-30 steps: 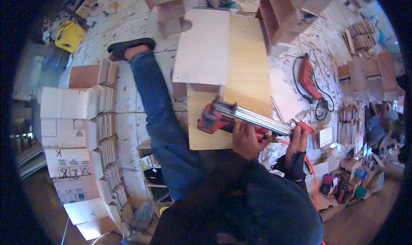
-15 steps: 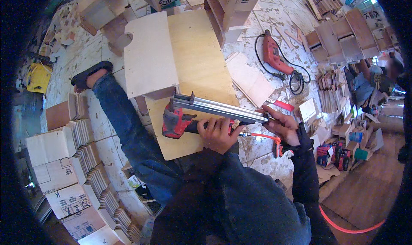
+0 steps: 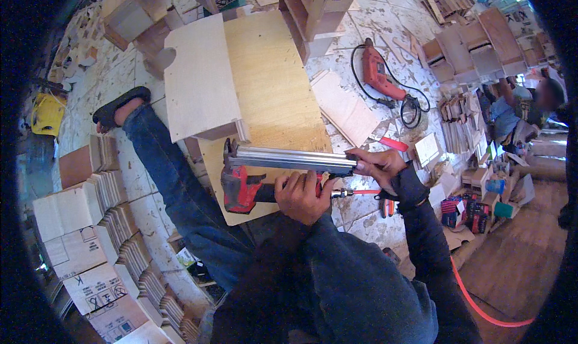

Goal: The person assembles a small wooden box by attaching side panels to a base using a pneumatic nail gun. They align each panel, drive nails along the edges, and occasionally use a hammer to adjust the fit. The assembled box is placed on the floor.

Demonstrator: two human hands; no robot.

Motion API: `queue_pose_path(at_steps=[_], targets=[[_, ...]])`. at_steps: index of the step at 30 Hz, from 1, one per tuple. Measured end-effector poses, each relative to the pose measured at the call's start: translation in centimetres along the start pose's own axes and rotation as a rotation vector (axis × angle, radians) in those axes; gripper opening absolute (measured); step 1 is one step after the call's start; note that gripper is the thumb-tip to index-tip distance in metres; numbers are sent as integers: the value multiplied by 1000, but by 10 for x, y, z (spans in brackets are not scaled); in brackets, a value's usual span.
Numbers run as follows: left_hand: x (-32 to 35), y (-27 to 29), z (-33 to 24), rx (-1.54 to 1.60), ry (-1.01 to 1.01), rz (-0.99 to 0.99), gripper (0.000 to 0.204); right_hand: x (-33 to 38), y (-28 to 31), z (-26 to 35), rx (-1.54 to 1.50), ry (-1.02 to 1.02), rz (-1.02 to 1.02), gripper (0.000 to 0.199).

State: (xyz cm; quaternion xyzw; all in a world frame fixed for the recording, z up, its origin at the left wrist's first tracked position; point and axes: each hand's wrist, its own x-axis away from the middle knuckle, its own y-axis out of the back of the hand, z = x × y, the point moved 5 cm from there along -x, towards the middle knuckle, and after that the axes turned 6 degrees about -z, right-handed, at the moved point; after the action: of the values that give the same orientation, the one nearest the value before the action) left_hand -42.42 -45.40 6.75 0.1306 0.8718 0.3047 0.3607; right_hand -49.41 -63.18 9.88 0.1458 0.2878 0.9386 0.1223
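Note:
A red and black air nail gun (image 3: pixel 239 192) lies across in front of me above my lap, its silver magazine (image 3: pixel 289 158) uppermost and pointing right. My left hand (image 3: pixel 302 198) is closed round its black handle. At the right end of the magazine, my right hand (image 3: pixel 385 168) pinches with thumb and fingers; the exact part between them is hidden. A red air hose (image 3: pixel 366 192) joins the handle's fitting and passes under my right wrist. Behind the gun, a pale wooden panel with a notch (image 3: pixel 201 79) forms the top of a box on a yellowish board (image 3: pixel 268 73).
A red corded drill (image 3: pixel 379 73) rests on the littered tile floor beside flat wood pieces (image 3: pixel 346 106). Stacked panels (image 3: pixel 78 241) stand at left, past my outstretched leg (image 3: pixel 174 175). Wooden boxes (image 3: pixel 481 49) line the far right, where another person (image 3: pixel 512 109) sits.
The nail gun has turned more level, and its right end has shifted left with my right hand. My left hand keeps its grip. The whole view has shifted slightly.

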Motion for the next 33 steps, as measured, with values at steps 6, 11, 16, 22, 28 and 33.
queue_pose_path(at_steps=[6,11,16,22,28,33], targets=[[0,5,-5,-13,70,-14,43,-4,-3,10,-33,-1,-24,31],[-2,-1,-11,12,93,63,47,-7,-6,-2,-35,-44,-17,31],[-2,-24,-14,-44,177,234,49,-14,-9,-28,-339,-218,-3,31],[-9,-43,-9,-177,222,334,51,-30,-16,-47,-579,-448,67,33],[-28,-8,-19,-99,311,258,46,-24,-1,4,-391,-244,-97,30],[-62,35,-31,87,401,106,38,35,57,144,0,107,-614,36]])
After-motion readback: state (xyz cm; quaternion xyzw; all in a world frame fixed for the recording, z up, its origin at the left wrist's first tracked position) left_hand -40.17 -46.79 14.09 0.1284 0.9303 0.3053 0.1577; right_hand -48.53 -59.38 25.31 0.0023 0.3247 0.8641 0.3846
